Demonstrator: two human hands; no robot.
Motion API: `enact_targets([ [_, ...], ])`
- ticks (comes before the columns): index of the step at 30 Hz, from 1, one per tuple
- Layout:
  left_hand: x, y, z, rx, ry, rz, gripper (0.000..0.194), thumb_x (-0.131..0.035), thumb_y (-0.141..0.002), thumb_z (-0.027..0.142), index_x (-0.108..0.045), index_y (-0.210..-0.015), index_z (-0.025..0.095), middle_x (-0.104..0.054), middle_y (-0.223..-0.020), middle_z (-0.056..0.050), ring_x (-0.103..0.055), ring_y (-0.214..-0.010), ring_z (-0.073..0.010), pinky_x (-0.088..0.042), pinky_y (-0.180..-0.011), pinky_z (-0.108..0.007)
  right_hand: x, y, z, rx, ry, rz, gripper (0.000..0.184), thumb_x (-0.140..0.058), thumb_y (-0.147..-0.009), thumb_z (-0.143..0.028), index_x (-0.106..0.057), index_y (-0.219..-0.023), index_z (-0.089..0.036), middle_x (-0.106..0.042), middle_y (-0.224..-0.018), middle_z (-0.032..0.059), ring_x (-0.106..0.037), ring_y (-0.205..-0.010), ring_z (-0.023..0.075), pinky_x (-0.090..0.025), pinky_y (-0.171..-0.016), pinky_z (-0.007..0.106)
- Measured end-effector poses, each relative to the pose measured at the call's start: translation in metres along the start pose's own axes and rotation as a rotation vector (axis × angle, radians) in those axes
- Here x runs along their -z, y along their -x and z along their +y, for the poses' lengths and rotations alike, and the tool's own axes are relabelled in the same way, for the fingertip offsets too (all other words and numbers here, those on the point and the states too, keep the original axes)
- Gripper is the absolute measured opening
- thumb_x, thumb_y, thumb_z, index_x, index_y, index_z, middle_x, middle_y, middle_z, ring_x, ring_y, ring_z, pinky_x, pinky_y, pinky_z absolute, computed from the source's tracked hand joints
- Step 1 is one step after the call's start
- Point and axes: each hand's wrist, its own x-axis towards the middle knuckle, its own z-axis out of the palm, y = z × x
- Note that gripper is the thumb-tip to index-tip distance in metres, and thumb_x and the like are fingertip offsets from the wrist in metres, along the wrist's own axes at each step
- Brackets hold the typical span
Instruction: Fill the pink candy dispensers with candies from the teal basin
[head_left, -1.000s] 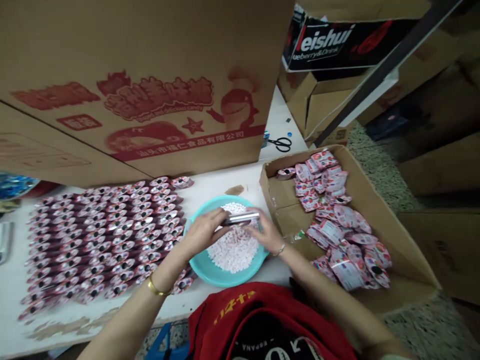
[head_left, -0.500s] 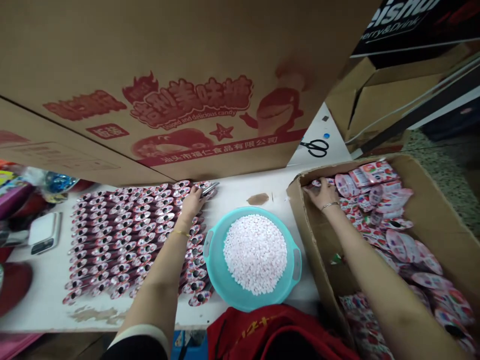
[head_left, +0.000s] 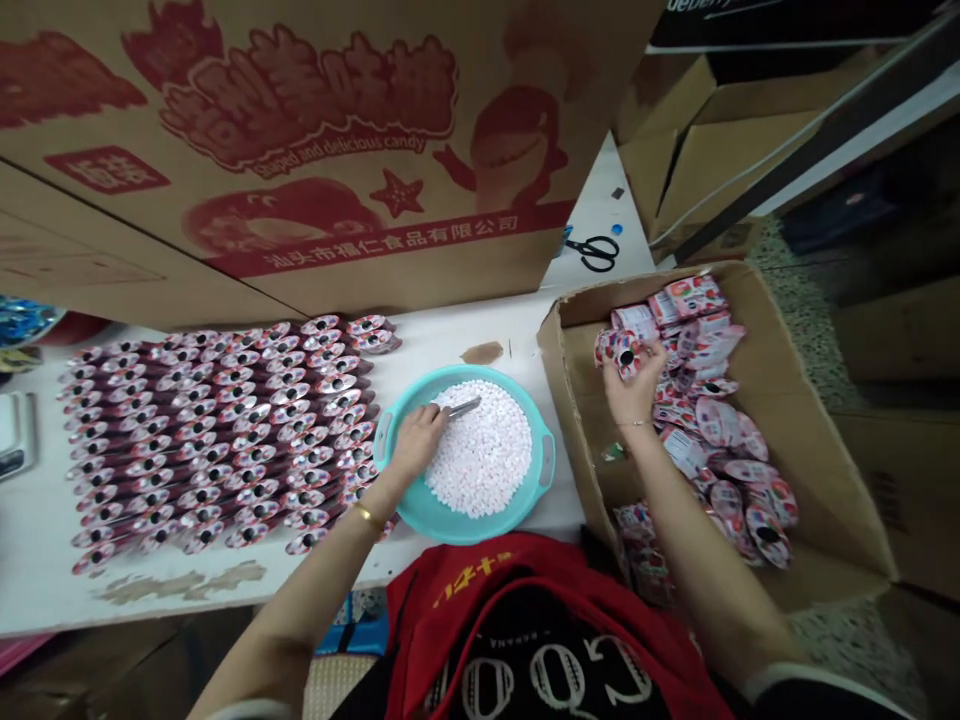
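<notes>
1. Your left hand (head_left: 416, 445) has come back over the turquoise basin (head_left: 465, 530), and your right hand (head_left: 634, 395) has risen above the open cardboard box (head_left: 817, 470).
2. A printed cardboard carton (head_left: 300, 150) spans the top of your view from 9 to 1 o'clock, above the white table (head_left: 487, 322). If it sags or shifts, it could crowd your work.
3. At 3 o'clock, the box holds loose pink candy packets (head_left: 720, 420). Knocking its low front wall could send them sliding.
4. At 9 o'clock, tight rows of foil packets (head_left: 217, 440) lie just beside the basin. A careless sweep of your left forearm could push them out of line.
5. At the centre, the shallow basin holds a mound of small pink-white candies (head_left: 480, 450). Pressing down hard on its rim could tilt it and spill them.
6. Your left fingers (head_left: 427, 425) are clenched around a short metal tube (head_left: 459, 406), its end over the mound. Too much pressure could scatter candies.
7. Your right fingers (head_left: 652, 352) are grasping a candy packet (head_left: 621, 350) at 2 o'clock from the basin, just over the box, with its dark opening facing up. A loose grip could drop it.
8. Black-handled scissors (head_left: 596, 252) lie at 1 o'clock, well apart from both hands.
</notes>
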Motion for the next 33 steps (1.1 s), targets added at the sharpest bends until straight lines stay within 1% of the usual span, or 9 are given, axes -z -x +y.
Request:
enact_targets([
  [2,-0.023,-0.001,0.011,0.008,0.006,-0.021,0.042,-0.040,-0.088,0.010,-0.053,-0.126,0.020,-0.058,-0.113,-0.013,-0.053,-0.105,-0.0250,-0.045,-0.092,-0.042,0.027,0.026,-0.022,-0.010,-0.092,0.016,0.054,-0.052,-0.083,-0.037,-0.026,-0.127,-0.019,-0.045,-0.122,0.0178,-0.055,-0.113,0.0264,-0.049,-0.092,0.045],
  [5,-0.047,0.008,0.027,-0.056,0.068,-0.088,0.044,-0.040,-0.086,0.008,-0.053,-0.126,0.019,-0.059,-0.115,-0.013,-0.053,-0.107,-0.0249,-0.045,-0.094,-0.042,0.054,0.071,-0.055,-0.058,-0.325,-0.116,0.056,-0.056,-0.084,-0.036,-0.025,-0.129,-0.024,-0.049,-0.120,0.0145,-0.060,-0.108,0.0245,-0.053,-0.088,0.043],
  [8,-0.060,0.025,0.040,-0.097,0.208,-0.130,0.045,-0.042,-0.082,0.006,-0.056,-0.122,0.019,-0.060,-0.115,-0.012,-0.054,-0.109,-0.0240,-0.046,-0.096,-0.041,0.057,0.114,-0.076,-0.101,-0.546,-0.342,0.061,-0.060,-0.084,-0.033,-0.024,-0.133,-0.025,-0.054,-0.121,0.0135,-0.063,-0.102,0.0225,-0.055,-0.086,0.040],
  [11,-0.059,0.039,0.043,-0.068,0.408,-0.094,0.041,-0.044,-0.082,0.009,-0.056,-0.119,0.019,-0.061,-0.115,-0.009,-0.056,-0.108,-0.0208,-0.047,-0.097,-0.038,0.047,0.140,-0.082,-0.076,-0.561,-0.466,0.052,-0.061,-0.084,-0.031,-0.035,-0.128,-0.025,-0.058,-0.117,0.0111,-0.063,-0.100,0.0219,-0.055,-0.087,0.040],
  [15,-0.028,0.051,0.030,-0.074,0.580,-0.037,0.030,-0.046,-0.088,0.022,-0.053,-0.117,0.019,-0.062,-0.111,-0.007,-0.058,-0.103,-0.0188,-0.048,-0.095,-0.037,0.031,0.144,-0.076,0.105,-0.367,-0.511,0.031,-0.062,-0.080,-0.025,-0.052,-0.110,-0.024,-0.059,-0.107,0.0079,-0.060,-0.100,0.0242,-0.051,-0.088,0.041],
  [21,0.048,0.068,0.019,-0.153,0.455,0.033,0.028,-0.045,-0.093,0.031,-0.053,-0.117,0.021,-0.062,-0.108,-0.009,-0.058,-0.103,-0.0201,-0.048,-0.093,-0.036,-0.001,0.137,-0.076,0.281,-0.110,-0.575,0.037,-0.061,-0.075,-0.013,-0.055,-0.109,-0.023,-0.060,-0.105,0.0099,-0.055,-0.098,0.0288,-0.048,-0.087,0.046],
  [26,0.087,0.067,0.047,-0.184,0.110,-0.055,0.025,-0.041,-0.092,0.024,-0.057,-0.111,0.020,-0.063,-0.101,-0.009,-0.060,-0.096,-0.0220,-0.049,-0.081,-0.034,-0.022,0.144,-0.089,0.359,-0.031,-0.655,0.036,-0.064,-0.074,-0.013,-0.054,-0.108,-0.022,-0.060,-0.107,0.0101,-0.053,-0.098,0.0282,-0.047,-0.085,0.043],
  [30,0.098,0.059,0.084,-0.148,-0.180,-0.037,0.027,-0.041,-0.088,0.013,-0.058,-0.107,0.020,-0.063,-0.088,-0.010,-0.060,-0.081,-0.0230,-0.047,-0.067,-0.034,-0.025,0.149,-0.097,0.374,0.031,-0.677,0.035,-0.066,-0.073,-0.014,-0.055,-0.105,-0.023,-0.061,-0.107,0.0082,-0.053,-0.099,0.0271,-0.047,-0.086,0.041],
  [33,0.105,0.057,0.103,-0.188,-0.283,-0.012,0.026,-0.040,-0.086,0.009,-0.060,-0.098,0.021,-0.062,-0.082,-0.010,-0.058,-0.076,-0.0248,-0.044,-0.063,-0.035,-0.026,0.148,-0.096,0.381,0.043,-0.677,0.037,-0.067,-0.072,-0.014,-0.055,-0.106,-0.023,-0.061,-0.107,0.0052,-0.054,-0.098,0.0248,-0.047,-0.087,0.037],
])
